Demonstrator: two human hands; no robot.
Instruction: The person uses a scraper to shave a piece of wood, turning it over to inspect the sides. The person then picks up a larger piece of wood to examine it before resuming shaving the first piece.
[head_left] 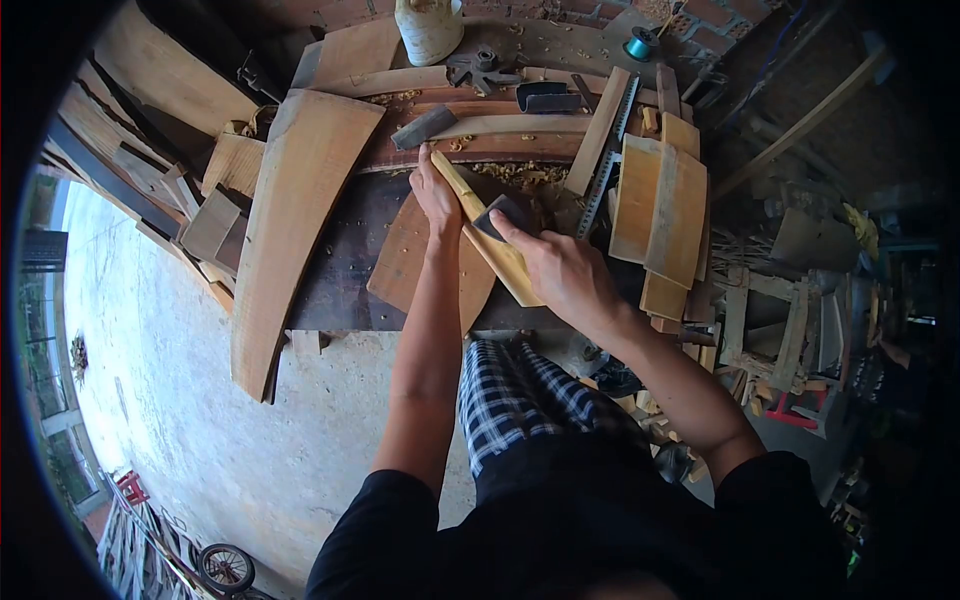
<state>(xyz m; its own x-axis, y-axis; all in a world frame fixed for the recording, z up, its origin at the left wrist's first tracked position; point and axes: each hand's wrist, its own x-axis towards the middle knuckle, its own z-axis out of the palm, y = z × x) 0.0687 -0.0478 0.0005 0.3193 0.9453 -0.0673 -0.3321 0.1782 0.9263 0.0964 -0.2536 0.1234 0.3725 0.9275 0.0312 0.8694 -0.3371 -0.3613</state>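
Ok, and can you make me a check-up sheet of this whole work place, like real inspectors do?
Surface: dark workbench top, with boards and curly wood shavings on it.
Job's things: pale wooden strip, slanting across the bench; dark block against it.
Clutter: metal ruler, white container and blue-green spool on the bench.
Grippers: bare hands; left hand holds the strip near its far end, right hand grips the block, index finger on top.
Cables: thin blue line at upper right, too unclear to call a cable.
Surroundings: brick wall behind, concrete floor, spoked wheel at lower left.
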